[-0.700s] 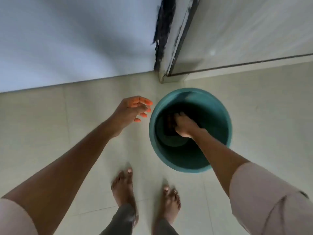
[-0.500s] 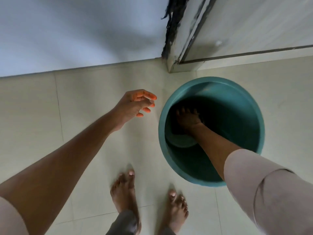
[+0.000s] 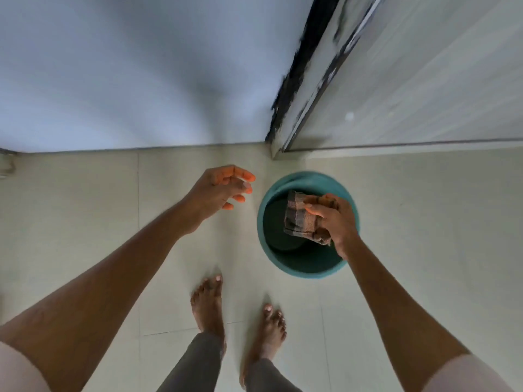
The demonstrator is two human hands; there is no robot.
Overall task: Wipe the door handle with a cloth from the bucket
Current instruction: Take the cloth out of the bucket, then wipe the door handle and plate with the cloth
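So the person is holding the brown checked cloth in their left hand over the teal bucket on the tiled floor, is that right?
Not quite. In the head view, the right hand grips the brown checked cloth over the teal bucket on the tiled floor. The left hand is open and empty, beside the bucket.

Pale pink short sleeves (image 3: 467, 374) end well behind each bare hand; grey trousers (image 3: 198, 363), bare feet (image 3: 208, 304).

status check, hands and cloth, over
Right hand shut on brown cloth, held above teal bucket. Left hand open, empty, beside bucket. Door handle not in view; nothing blocking the lift.
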